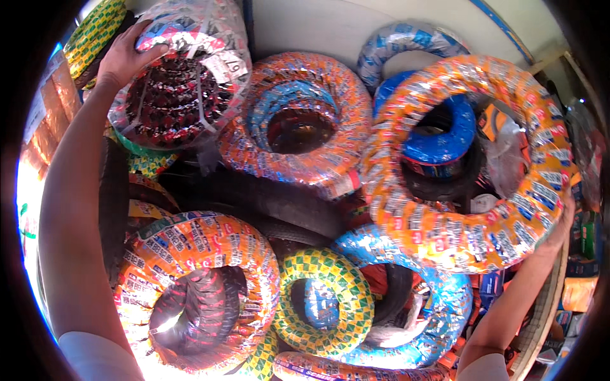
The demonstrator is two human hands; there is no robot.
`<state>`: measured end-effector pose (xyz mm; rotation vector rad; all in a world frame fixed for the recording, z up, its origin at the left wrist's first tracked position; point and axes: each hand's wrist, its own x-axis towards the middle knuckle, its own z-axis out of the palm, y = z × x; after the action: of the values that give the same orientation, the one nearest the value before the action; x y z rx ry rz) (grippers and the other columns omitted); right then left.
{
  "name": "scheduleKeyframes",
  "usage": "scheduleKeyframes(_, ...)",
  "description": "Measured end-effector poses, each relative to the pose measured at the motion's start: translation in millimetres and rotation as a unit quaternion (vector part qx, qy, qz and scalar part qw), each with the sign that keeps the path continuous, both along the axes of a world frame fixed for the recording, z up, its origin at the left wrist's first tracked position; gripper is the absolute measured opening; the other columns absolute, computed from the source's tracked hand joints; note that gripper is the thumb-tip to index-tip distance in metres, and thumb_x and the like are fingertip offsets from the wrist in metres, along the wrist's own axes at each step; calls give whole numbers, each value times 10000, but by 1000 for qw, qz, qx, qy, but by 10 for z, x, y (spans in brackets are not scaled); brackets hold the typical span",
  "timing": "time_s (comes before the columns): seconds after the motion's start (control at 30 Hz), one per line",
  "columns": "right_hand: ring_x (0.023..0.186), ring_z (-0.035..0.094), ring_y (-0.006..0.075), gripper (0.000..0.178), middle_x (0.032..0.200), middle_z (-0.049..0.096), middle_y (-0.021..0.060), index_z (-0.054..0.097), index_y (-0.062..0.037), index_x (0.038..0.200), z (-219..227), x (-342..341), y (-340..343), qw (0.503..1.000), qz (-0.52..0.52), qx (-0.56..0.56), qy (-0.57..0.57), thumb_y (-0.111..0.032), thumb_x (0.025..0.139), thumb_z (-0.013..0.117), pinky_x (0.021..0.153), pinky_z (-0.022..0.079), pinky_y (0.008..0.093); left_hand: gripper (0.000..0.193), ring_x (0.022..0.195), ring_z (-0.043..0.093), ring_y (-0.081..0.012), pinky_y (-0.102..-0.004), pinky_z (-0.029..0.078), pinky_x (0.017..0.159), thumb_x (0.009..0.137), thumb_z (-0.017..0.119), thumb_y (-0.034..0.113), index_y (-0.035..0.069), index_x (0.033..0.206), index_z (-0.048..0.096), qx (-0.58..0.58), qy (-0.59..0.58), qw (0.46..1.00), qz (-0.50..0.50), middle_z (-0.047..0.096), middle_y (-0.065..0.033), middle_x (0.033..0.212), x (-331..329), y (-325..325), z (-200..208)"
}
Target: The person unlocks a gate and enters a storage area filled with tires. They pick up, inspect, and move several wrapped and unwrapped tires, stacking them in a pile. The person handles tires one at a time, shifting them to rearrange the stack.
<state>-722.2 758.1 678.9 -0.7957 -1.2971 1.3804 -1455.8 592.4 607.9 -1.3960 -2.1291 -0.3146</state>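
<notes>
My left hand (124,58) rests on the rim of a clear-plastic-wrapped bundle of tyres (175,105) at the upper left, thumb and fingers apart. This bundle has a red and black patterned inside and a white label (225,66). At the right, my right hand (562,222) grips the outer lower right edge of a large orange-wrapped tyre (470,238); its fingers are mostly hidden behind the tyre. That tyre stands tilted above the others, and a blue-wrapped tyre (438,147) shows through its hole.
Around lie another orange-wrapped tyre (251,235), a pinkish-orange wrapped tyre (349,95), a yellow-green checked tyre (356,317), a shiny blue tyre (454,317) and a bare black tyre (254,197). A pale wall (311,28) closes the back. Small boxes (579,293) line the right edge.
</notes>
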Motion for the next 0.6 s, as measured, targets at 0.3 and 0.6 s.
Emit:
scheduleKeyframes(0.3, 1116, 572, 248, 574, 1251, 565, 123, 454, -1, 1318, 80, 1119, -164, 974, -150, 30, -167, -253, 822, 595, 967, 440, 385, 1020, 1330, 381, -340, -411, 285, 1096, 672, 657, 646, 46, 1439, 352, -58, -205, 977, 24, 402, -229, 1424, -113, 334, 98)
scheduleKeyframes(0.6, 1093, 566, 221, 546, 1262, 568, 128, 481, 4, 1320, -328, 403, -215, 800, -286, 235, -472, -99, 819, 671, 933, 441, 338, 702, 1228, 498, -303, -431, 376, 1016, 841, 321, 736, 265, 1316, 532, 72, -103, 974, 190, 531, -74, 1341, 308, 384, -56)
